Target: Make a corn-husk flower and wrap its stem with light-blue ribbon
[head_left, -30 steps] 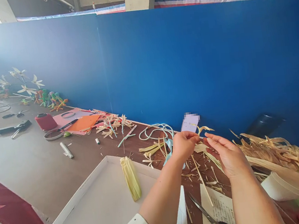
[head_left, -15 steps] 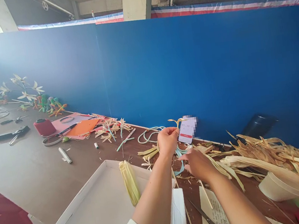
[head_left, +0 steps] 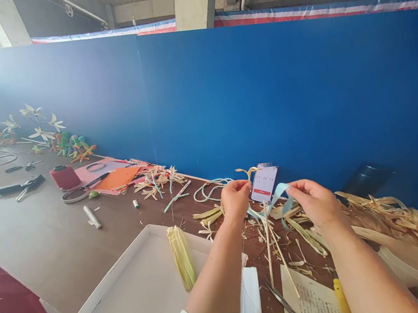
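My left hand (head_left: 236, 201) pinches a small yellowish husk flower (head_left: 248, 172) between thumb and fingers, its curled petals sticking up above the fingertips. To the right, my right hand (head_left: 315, 202) is closed on the end of a pale blue ribbon (head_left: 280, 191), which droops from the fingertips in a loop toward the table. Behind the hands a phone (head_left: 264, 182) leans on the blue wall with a timer on its screen. Two thin wooden sticks (head_left: 269, 250) lie below, between my forearms. Scissors (head_left: 286, 304) rest on a printed sheet (head_left: 310, 296) nearer to me.
A white box lid (head_left: 126, 288) with a bundle of pale green husk (head_left: 182, 256) lies at left. Dry corn husks (head_left: 391, 210) pile up at right, beside a pale bowl (head_left: 408, 264). Farther left are a red thread spool (head_left: 64, 177), orange paper (head_left: 118, 180) and husk flowers.
My right hand has risen up and to the right, lifting the blue ribbon off the table. My left hand stays nearly in place with the husk flower.
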Demonstrator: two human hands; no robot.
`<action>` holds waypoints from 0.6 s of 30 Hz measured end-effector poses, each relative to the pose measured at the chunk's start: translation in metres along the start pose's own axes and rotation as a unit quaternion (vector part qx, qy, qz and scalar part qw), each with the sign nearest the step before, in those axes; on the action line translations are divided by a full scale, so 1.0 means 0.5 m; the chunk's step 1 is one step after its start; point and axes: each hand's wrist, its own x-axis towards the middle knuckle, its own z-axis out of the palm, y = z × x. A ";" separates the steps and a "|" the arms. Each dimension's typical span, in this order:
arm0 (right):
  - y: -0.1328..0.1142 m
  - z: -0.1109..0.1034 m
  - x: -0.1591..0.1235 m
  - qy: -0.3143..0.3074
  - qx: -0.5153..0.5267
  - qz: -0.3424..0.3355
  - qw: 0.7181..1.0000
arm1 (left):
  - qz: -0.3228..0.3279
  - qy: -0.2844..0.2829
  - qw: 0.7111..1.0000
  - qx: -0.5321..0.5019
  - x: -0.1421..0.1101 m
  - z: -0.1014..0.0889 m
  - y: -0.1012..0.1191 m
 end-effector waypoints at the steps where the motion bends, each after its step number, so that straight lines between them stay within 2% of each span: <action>1: -0.013 -0.002 -0.002 0.026 0.040 0.013 0.999 | 0.002 0.004 1.000 -0.001 0.001 -0.001 -0.001; 4: -0.052 -0.004 -0.004 0.079 0.145 0.037 0.986 | 0.020 0.023 0.999 -0.020 0.008 -0.007 -0.006; 9: -0.111 -0.017 0.009 0.076 0.291 0.069 0.951 | 0.021 0.062 0.995 -0.080 0.018 -0.019 -0.005; 13: -0.146 -0.033 0.012 0.064 0.369 0.002 0.927 | 0.024 0.101 0.985 -0.136 0.027 -0.032 0.001; 16: -0.162 -0.042 0.008 0.070 0.386 -0.065 0.918 | 0.035 0.116 0.979 -0.164 0.032 -0.037 0.002; 18: -0.165 -0.044 0.006 0.075 0.386 -0.081 0.916 | 0.035 0.112 0.980 -0.163 0.032 -0.037 0.002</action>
